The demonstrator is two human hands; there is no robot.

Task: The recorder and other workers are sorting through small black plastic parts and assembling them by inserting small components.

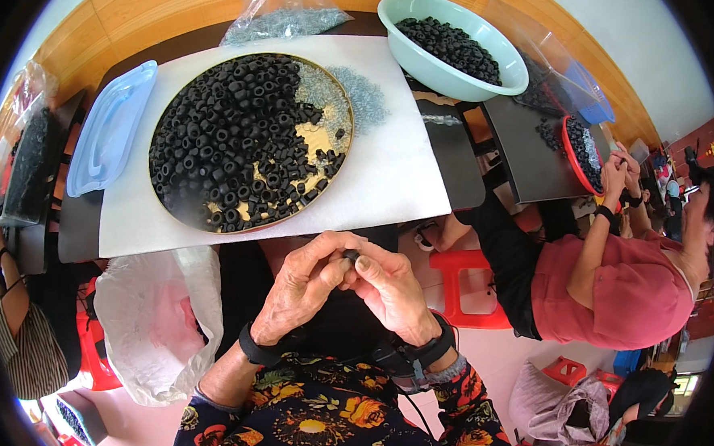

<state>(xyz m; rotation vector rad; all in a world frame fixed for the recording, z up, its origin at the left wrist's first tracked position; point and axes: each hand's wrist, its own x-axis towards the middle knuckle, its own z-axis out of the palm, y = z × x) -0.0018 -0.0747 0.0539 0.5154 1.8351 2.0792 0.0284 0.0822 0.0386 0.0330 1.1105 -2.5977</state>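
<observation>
My left hand (304,278) and my right hand (387,288) meet just off the table's front edge. Between their fingertips they pinch one small black ring-shaped part (350,256), mostly covered by the fingers. Beyond them, a round gold tray (316,132) lies on a white sheet (400,165). Many loose black ring-shaped parts (225,119) heap over most of the tray. Small clear pieces (355,98) spread across the tray's right rim onto the sheet.
A pale green basin (399,43) of black parts stands at the back right, a clear bag (283,21) at the back. Left lies a blue plastic lid (111,129); below it hangs a white plastic bag (158,317). A co-worker in red (612,293) sits right, beside a red stool (471,285).
</observation>
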